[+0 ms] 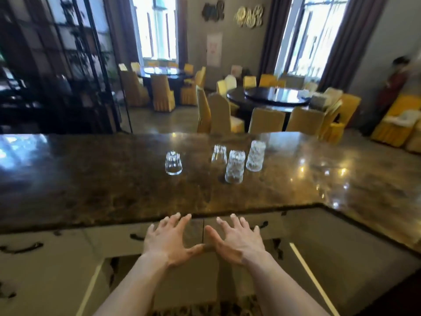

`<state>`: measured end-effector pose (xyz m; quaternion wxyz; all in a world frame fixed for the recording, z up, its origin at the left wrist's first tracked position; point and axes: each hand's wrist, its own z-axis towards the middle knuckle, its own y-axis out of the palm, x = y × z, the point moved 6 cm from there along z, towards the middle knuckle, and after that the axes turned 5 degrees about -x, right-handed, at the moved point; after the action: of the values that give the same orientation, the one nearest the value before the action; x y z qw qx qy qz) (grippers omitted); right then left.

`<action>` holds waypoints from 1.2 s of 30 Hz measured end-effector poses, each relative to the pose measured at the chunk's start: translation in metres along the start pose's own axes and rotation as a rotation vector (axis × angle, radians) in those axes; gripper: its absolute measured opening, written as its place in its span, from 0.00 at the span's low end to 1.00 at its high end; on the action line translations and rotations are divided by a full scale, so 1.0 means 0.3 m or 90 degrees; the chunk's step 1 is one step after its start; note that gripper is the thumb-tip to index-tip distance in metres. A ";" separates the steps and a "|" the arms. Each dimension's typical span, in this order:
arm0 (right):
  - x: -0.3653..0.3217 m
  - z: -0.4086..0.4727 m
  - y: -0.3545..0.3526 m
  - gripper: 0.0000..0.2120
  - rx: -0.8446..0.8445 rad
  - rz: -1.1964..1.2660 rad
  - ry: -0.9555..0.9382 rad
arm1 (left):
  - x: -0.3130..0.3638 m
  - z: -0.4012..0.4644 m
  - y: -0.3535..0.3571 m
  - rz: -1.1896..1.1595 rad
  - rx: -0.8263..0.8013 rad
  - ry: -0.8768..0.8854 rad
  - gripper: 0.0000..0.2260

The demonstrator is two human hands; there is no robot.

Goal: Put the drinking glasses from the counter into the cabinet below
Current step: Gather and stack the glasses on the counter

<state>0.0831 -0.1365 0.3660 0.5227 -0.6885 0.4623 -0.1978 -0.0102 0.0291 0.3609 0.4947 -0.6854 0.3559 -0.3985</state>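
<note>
Evidently no glass is held yet: both hands, left and right, are spread empty below the surface edge. Four glasses are left upside down beyond; a reach up is needed.

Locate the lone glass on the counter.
Head view: the lone glass stands on the counter, left of the three-glass cluster, beyond the left hand.
</note>
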 end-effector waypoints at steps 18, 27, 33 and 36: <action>-0.075 0.018 -0.549 0.41 0.288 -0.006 -0.036 | 0.035 0.164 -0.534 -0.003 0.289 0.095 0.46; -0.079 0.186 -0.489 0.38 0.267 -0.052 -0.016 | -0.061 0.320 -0.477 0.020 0.250 0.105 0.45; -0.016 0.409 -0.497 0.43 0.232 -0.271 -0.046 | -0.105 0.554 -0.400 0.130 0.161 0.084 0.45; 0.008 0.581 -0.506 0.38 0.202 -0.393 -0.106 | -0.108 0.725 -0.368 0.233 0.115 0.071 0.47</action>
<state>0.2813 -0.0412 0.4372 0.5746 -0.7198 0.1515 -0.3588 0.1816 0.1717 0.4189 0.5977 -0.5391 0.4642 -0.3697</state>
